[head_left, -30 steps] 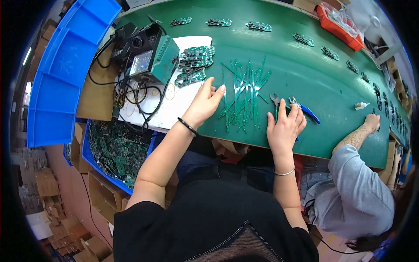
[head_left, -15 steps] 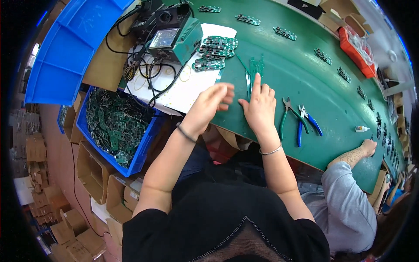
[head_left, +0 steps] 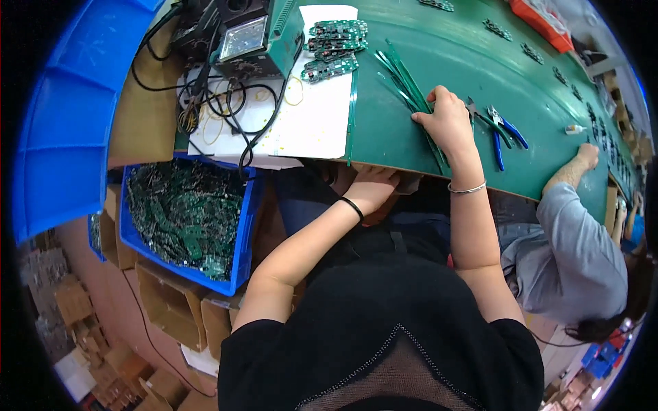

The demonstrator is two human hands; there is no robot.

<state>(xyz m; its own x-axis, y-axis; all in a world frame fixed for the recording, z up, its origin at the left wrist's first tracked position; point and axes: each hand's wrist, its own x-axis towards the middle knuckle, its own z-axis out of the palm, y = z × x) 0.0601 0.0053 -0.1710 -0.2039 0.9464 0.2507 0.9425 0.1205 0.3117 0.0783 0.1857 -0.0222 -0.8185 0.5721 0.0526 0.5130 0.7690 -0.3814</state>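
My right hand [head_left: 449, 122] is at the table with its fingers curled around a bundle of thin green circuit-board strips [head_left: 404, 77]. The strips fan out away from me, and their near ends reach the table's front edge. My left hand [head_left: 373, 188] is low, just below that edge, beside a cardboard box; its fingertips are hidden. Right of my right hand lie green-handled cutters [head_left: 492, 125] and blue-handled cutters [head_left: 504, 133]. A small stack of circuit boards [head_left: 334, 48] sits beyond the strips, to the left. One more thin strip [head_left: 352, 116] lies along the white paper.
A soldering station [head_left: 257, 44] with tangled cables stands on white paper [head_left: 319, 123]. At left are a blue bin [head_left: 240, 236] full of boards and a large blue tray [head_left: 65, 116]. Boards line the table's far side [head_left: 497, 29]. A co-worker's hand [head_left: 587, 156] rests at right, near a small bottle [head_left: 574, 129].
My left hand has dropped from above the table to below its edge. My right hand, flat with fingers stretched before, is now curled around the strips. The whole view has shifted.
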